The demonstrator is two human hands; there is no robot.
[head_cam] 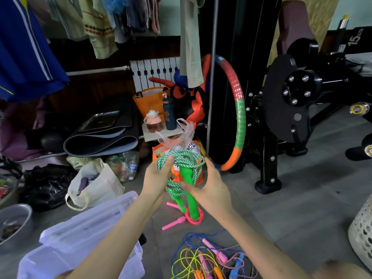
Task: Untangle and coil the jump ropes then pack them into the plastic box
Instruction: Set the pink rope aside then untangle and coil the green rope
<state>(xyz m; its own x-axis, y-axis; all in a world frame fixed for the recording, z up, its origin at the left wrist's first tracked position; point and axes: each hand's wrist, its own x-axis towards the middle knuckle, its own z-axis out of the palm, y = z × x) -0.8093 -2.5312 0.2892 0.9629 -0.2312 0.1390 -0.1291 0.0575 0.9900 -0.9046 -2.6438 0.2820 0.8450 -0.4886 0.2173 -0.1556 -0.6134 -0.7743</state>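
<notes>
Both hands hold a green-and-white braided jump rope up at the centre of view, above the floor; the rope is gathered into a loose coil. The left hand has its grip closed on the coil's 9 o'clock side, thumb pressed over the upper strands. The right hand grips the 3 o'clock side, thumb pinching the lower wraps and fingers curled behind. The rope's two green handles hang down from the coil toward 6 o'clock.

Directly under them, on the floor, lies a coiled pink jump rope, its pink handles pointing toward 9 o'clock. At 6 o'clock sits a tangled heap of jump ropes: blue, yellow and speckled cords with pink, orange and blue handles. The clear plastic box stands at 8 o'clock, just beside the left forearm, well apart from the held rope.

At 2 o'clock a striped hula hoop leans by a black exercise machine; a cream cloth bag lies at 9 o'clock.
</notes>
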